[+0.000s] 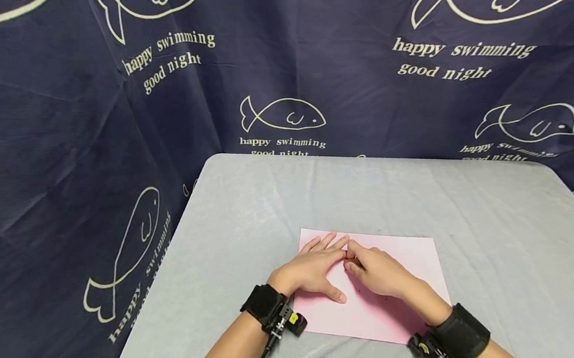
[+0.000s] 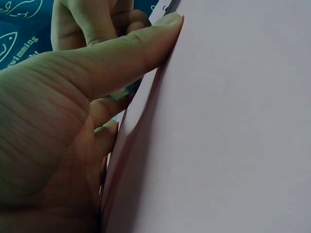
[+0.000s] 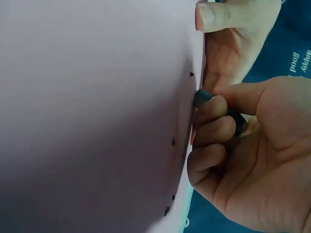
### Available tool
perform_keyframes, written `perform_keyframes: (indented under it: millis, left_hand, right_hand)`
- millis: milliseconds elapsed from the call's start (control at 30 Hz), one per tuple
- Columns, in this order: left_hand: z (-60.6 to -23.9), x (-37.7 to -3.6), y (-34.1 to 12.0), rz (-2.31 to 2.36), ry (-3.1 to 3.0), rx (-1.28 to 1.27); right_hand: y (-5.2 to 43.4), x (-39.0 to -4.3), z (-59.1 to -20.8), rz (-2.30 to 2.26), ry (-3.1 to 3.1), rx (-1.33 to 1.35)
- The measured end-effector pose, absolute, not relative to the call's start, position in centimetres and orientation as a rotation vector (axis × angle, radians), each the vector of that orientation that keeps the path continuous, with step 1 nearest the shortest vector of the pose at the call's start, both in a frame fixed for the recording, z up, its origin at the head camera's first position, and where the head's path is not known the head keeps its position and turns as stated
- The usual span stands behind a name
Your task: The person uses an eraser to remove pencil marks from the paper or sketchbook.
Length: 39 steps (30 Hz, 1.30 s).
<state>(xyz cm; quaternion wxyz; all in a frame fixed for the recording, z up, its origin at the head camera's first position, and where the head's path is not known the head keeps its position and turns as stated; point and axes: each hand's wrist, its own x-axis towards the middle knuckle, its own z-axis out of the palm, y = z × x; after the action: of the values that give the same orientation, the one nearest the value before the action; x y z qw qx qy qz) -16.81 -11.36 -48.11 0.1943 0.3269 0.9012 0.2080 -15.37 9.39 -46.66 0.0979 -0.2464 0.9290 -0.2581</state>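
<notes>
A pink sheet of paper (image 1: 411, 265) lies on the grey-covered table (image 1: 479, 205). My left hand (image 1: 309, 270) rests flat on the sheet's left part, fingers straight and thumb spread; in the left wrist view the thumb (image 2: 141, 48) presses the paper (image 2: 233, 121). My right hand (image 1: 378, 274) sits just right of it, fingertips meeting the left hand's. Its curled fingers (image 3: 209, 131) pinch a small dark object (image 3: 201, 98) whose tip touches the paper (image 3: 97, 107). A few small black dots (image 3: 173, 141) mark the sheet beside it.
A dark blue cloth (image 1: 52, 139) printed with white fish and lettering hangs behind and to the left of the table. Black straps sit on both wrists (image 1: 266, 306) (image 1: 461, 333). The table's left edge (image 1: 169, 255) runs diagonally.
</notes>
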Motion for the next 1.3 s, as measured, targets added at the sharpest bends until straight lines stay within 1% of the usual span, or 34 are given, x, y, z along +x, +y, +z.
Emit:
perform_keyframes:
  millis: [267, 333, 400, 567, 667, 867, 1100, 1300]
  left_hand:
    - [-47.8, -17.2, -10.7, 0.568, 2.522, 0.941]
    - [-47.8, -17.2, -10.6, 0.569, 2.516, 0.946]
    - [-47.9, -17.3, -10.5, 0.573, 2.515, 0.943]
    - [-48.2, -17.5, -10.5, 0.578, 2.512, 0.924]
    - [-48.3, -17.5, -10.6, 0.587, 2.509, 0.919]
    - [-48.3, -17.3, -10.7, 0.606, 2.512, 0.928]
    - [-48.7, -17.2, -10.7, 0.608, 2.510, 0.933]
    - [-48.4, -17.0, -10.8, 0.620, 2.503, 0.932]
  right_hand:
    - [11.8, -14.2, -46.2, -0.816, 2.550, -0.878]
    - [12.8, -14.1, -46.0, -0.881, 2.497, -0.875]
    - [14.2, -14.4, -45.7, -0.974, 2.495, -0.815]
    - [18.3, -16.0, -45.4, -1.260, 2.550, -0.501]
    - [20.5, -17.1, -45.5, -1.365, 2.509, -0.401]
    - [22.7, -18.1, -46.4, -1.498, 2.395, -0.346]
    - [22.9, -18.1, -48.5, -1.563, 2.310, -0.304]
    - [23.1, -18.2, -48.7, -1.582, 2.276, -0.333]
